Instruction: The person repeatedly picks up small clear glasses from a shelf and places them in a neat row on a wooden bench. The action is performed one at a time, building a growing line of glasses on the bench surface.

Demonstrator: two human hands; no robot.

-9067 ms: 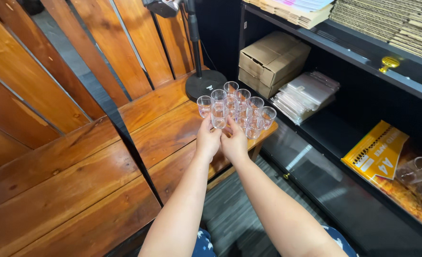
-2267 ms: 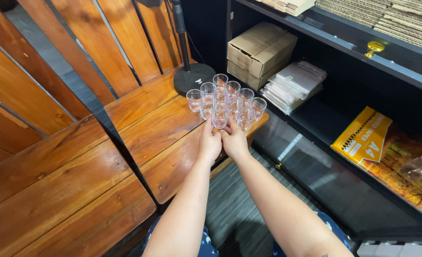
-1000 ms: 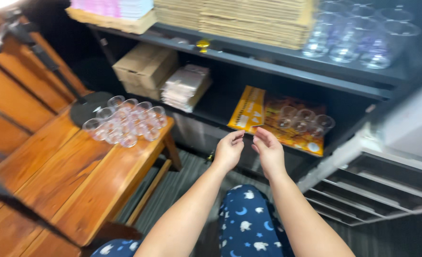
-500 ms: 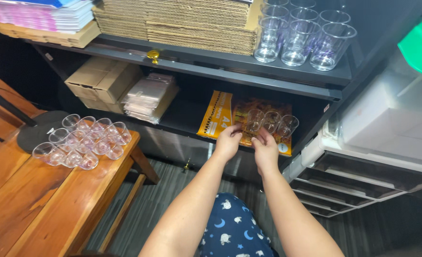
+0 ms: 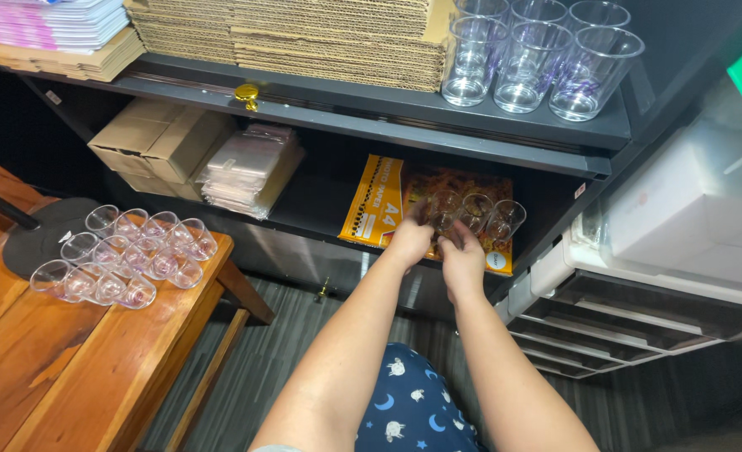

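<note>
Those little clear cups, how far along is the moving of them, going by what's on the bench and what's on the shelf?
Done: a cluster of small clear cups stands on the wooden bench. In hand: the left hand and right hand are both at the shelf cups on the lower shelf; the exact grip is blurred. Left: those few shelf cups. The tall glasses stand untouched above.

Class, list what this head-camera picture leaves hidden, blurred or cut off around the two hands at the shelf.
- Left hand and right hand: fingertips blurred among the small clear cups; grip unclear.
- Orange paper pack: partly behind hands and cups.
- Tall cups: rims cut by the top edge.
</note>
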